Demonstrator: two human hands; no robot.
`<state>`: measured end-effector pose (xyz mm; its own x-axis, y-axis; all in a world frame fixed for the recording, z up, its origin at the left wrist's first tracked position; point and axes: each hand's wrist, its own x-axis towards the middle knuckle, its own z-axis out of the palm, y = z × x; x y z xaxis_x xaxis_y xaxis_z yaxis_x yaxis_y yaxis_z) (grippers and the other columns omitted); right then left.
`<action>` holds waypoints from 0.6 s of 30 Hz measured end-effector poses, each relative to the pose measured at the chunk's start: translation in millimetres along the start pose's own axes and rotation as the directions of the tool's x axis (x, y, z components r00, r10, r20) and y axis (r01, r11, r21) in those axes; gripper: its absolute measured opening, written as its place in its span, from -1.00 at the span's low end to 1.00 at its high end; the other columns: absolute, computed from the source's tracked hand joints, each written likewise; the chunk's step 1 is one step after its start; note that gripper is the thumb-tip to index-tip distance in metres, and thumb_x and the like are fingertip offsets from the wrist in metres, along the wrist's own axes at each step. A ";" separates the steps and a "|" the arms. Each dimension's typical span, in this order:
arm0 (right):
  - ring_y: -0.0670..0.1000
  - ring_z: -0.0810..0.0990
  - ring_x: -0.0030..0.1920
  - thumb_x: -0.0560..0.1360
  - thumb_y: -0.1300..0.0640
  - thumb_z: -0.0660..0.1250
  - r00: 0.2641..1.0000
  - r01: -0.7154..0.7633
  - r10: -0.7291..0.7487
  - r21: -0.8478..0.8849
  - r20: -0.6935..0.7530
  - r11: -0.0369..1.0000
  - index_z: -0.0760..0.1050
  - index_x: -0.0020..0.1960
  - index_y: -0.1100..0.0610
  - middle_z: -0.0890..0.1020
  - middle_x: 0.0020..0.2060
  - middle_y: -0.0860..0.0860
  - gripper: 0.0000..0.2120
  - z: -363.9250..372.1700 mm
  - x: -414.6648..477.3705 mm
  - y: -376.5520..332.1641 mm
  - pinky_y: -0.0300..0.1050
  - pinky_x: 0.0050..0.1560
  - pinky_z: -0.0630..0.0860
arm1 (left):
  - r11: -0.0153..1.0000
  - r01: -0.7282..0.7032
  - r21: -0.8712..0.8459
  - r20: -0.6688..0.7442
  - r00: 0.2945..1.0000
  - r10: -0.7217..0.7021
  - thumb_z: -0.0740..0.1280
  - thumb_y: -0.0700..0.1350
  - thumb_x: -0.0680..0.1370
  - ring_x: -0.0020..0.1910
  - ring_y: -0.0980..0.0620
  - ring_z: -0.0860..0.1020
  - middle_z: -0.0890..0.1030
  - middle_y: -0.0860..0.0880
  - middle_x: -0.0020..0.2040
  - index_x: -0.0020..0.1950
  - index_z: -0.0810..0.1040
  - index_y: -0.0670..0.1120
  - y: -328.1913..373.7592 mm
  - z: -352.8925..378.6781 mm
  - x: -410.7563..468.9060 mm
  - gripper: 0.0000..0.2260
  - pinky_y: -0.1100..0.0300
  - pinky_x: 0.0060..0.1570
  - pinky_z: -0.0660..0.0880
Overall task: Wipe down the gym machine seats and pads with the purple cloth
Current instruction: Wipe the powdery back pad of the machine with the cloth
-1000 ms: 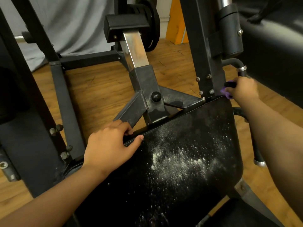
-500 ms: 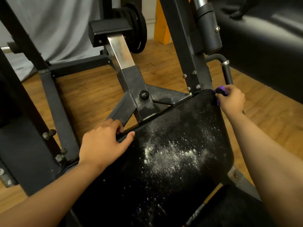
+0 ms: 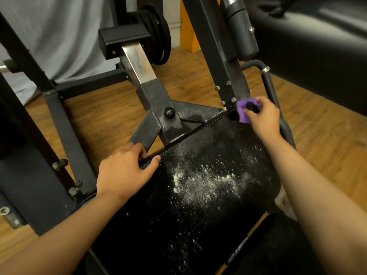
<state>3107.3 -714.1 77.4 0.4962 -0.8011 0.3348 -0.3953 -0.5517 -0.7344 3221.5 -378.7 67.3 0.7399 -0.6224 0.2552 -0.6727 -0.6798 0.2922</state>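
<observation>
- Right hand pinches the purple cloth at the far right corner of the seat pad, beside the frame upright.
- Left hand grips the pad's far edge, fingers curled over it.
- Risk: a fast stroke through the white powder likely scatters it onto the floor; a bunched cloth may smear it.

Purple cloth; black seat pad speckled with white powder; brown wooden floor
</observation>
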 end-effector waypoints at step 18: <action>-0.18 0.56 -0.08 0.45 0.21 0.43 0.999 0.049 -0.049 0.092 0.002 0.995 0.55 0.09 0.10 0.61 -0.10 -0.10 -0.78 24.1 -33.5 -21.6 -0.39 -0.05 0.43 | 1.000 -0.014 0.009 0.009 1.000 0.014 0.16 0.29 0.51 -0.11 0.03 0.51 0.46 0.12 -0.20 -0.18 0.41 0.07 -0.2 1.3 0.8 -0.69 0.18 -0.36 0.27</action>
<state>3117.8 -669.7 67.9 0.5162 -0.7726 0.3695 -0.2978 -0.5664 -0.7684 3222.1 -379.6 66.3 0.7302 -0.6353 0.2514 -0.6832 -0.6743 0.2802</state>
